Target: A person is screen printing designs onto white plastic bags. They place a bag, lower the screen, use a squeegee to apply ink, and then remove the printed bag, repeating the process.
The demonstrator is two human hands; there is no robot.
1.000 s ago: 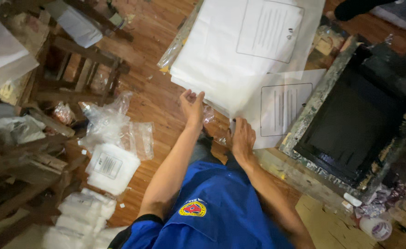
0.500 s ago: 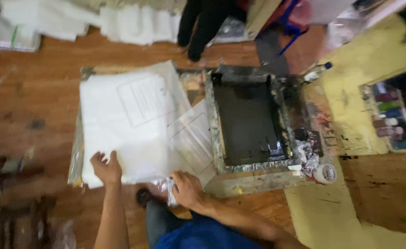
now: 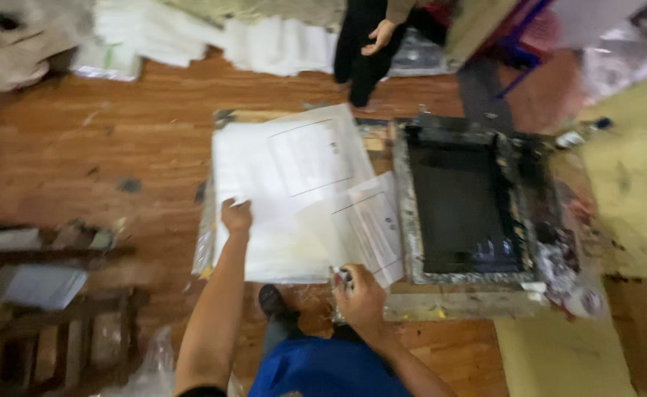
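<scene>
My left hand [image 3: 236,217] rests on the left edge of a thick stack of white printed bags [image 3: 286,184] lying on a board on the wooden floor, fingers gripping the top sheet's edge. My right hand [image 3: 358,292] sits at the stack's near right corner, closed around a small object I cannot make out, next to a loose printed sheet [image 3: 371,224]. A black ink-stained screen printing frame [image 3: 464,198] lies just right of the stack.
Another person in dark trousers [image 3: 364,44] stands at the far side, one hand hanging. White bag piles [image 3: 191,33] line the far floor. Wooden racks [image 3: 51,294] stand at left. A yellow stained surface [image 3: 625,191] and ink tubs lie at right.
The view has swung and steadied over the stack. My left hand has moved from the stack's near left corner up along its left edge. My right hand stays at the near right corner.
</scene>
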